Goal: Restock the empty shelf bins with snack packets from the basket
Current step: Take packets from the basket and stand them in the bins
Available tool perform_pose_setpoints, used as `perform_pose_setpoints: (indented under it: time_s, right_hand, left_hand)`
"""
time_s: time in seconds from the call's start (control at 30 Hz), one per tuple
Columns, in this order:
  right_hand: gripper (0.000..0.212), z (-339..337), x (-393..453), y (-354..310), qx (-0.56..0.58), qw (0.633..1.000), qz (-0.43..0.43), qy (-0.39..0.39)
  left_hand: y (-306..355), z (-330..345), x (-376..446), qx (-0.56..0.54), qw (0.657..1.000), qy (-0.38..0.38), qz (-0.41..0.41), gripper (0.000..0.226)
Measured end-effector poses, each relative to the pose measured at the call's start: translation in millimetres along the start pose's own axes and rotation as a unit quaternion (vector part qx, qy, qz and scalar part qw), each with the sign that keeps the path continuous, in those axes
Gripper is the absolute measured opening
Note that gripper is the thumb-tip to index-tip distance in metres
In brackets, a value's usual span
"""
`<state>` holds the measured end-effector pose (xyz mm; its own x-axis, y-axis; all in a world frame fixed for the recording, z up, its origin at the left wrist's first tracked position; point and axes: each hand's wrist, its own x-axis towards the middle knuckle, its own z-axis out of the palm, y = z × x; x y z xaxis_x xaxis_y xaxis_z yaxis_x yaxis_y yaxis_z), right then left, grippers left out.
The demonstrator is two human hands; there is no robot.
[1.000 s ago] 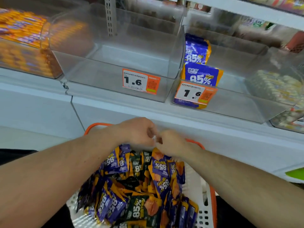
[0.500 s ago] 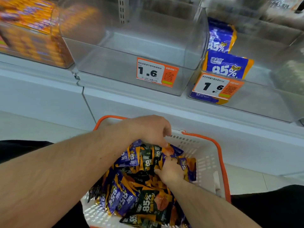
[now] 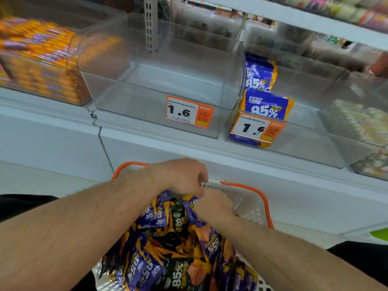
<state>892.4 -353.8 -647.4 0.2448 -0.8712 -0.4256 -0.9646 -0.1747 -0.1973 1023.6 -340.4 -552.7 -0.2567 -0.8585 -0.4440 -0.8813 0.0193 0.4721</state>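
Since half a second ago, the right hand has been raised to meet the left hand over the basket. Both grips are curled at the top of the glossy, crinkled snack packets, presumably to gather a bunch; what exactly is pinched cannot be told. The clear, rigid plastic bin above is bare, awaiting stock.

Retail shop, snack aisle. White metal shelf carries clear plastic bins with orange-and-white price tags reading 1.6, barcode and QR code on each. Packaged snacks in the right bin, orange packs far left. Near side: white shopping basket with orange handle, full of snack packets.
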Motion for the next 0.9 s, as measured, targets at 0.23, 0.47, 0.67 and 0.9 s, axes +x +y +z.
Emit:
perform_pose_setpoints:
  time_s: [0.23, 0.47, 0.67, 0.9]
  right_hand:
    - [0.016, -91.7, -11.0, 11.2, 0.506, 0.847, 0.143, -0.084]
    - [0.019, -139.7, -32.0, 18.1, 0.642, 0.741, 0.15, -0.128]
    - [0.042, -164.2, -34.3, 24.6, 0.482, 0.876, -0.007, 0.024]
    - [0.021, -164.1, -29.1, 29.2, 0.502, 0.857, -0.103, 0.061]
  left_hand:
    - [5.1, 2.9, -3.3, 0.001, 0.997, 0.029, -0.067, 0.103]
    - [4.1, 10.2, 0.7, -0.069, 0.967, 0.227, -0.092, 0.034]
    - [5.7, -0.8, -4.3, -0.387, 0.903, 0.181, -0.046, 0.014]
    - [15.7, -6.0, -10.9, -0.381, 0.91, 0.161, -0.012, 0.013]
